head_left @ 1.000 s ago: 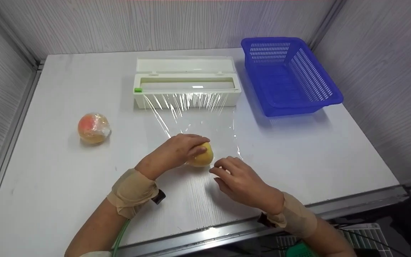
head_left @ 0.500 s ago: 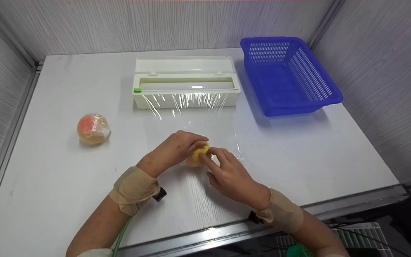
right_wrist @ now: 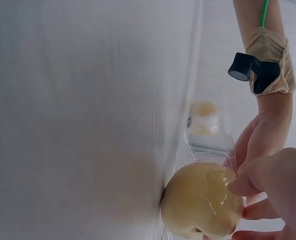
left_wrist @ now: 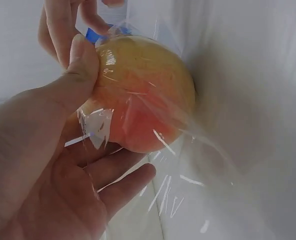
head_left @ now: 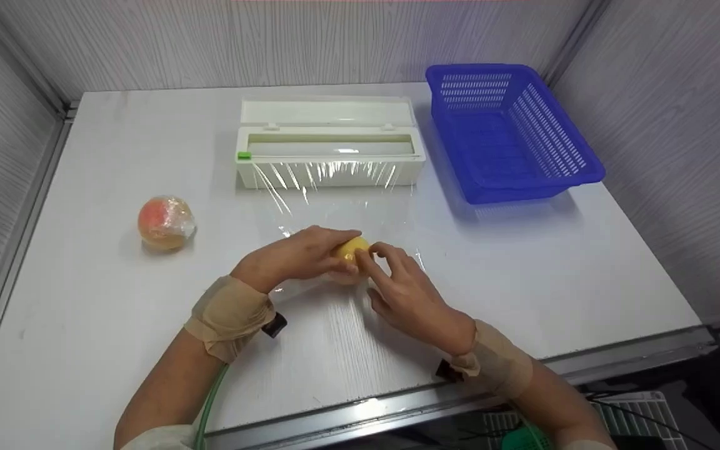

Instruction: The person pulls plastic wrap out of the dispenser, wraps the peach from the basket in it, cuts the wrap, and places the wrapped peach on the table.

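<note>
My left hand [head_left: 300, 253] grips a yellow-and-red peach [head_left: 354, 250], thumb on one side and fingers on the other. In the left wrist view clear plastic wrap [left_wrist: 160, 107] lies over the peach [left_wrist: 143, 95], creased by the thumb. My right hand [head_left: 410, 297] is at the peach's right side, its fingers loosely bent and the index fingertip on the wrapped surface. In the right wrist view the peach [right_wrist: 200, 200] rests close to the table, film around it. The wrap runs back to a white cling film dispenser [head_left: 329, 175] with its lid raised.
A second peach [head_left: 165, 222], wrapped in film, sits on the left of the white table [head_left: 85, 325]. An empty blue plastic basket [head_left: 516, 150] stands at the back right, beside the dispenser. A metal edge [head_left: 360, 415] runs along the table's front.
My right hand has moved left onto the peach. My left hand has shifted the peach slightly back, toward the dispenser, and its grip has turned. The film's creases have changed.
</note>
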A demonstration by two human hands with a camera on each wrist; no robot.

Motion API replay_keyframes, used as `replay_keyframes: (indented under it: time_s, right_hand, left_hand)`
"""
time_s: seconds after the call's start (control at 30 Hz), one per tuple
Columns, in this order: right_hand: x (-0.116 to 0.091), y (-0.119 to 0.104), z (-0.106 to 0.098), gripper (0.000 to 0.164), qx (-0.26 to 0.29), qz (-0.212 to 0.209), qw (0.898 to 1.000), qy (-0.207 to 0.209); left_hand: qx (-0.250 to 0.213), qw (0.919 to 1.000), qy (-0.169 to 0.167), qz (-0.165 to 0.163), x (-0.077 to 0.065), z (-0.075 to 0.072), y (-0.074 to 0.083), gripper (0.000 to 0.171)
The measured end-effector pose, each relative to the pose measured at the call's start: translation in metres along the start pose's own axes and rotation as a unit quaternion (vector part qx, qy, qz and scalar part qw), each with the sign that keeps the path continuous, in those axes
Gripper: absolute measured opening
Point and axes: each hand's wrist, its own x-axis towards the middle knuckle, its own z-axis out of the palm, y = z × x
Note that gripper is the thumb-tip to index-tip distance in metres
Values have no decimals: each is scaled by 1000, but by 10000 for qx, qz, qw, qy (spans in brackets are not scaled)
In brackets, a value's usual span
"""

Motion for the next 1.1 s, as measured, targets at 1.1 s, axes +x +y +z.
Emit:
replay_keyframes:
  time_s: [1.1]
  right_hand:
    - [32,21,9,65,826,665,9930,-518]
  left_hand:
    - [3861,8786,2675,862,-15,44,24,93]
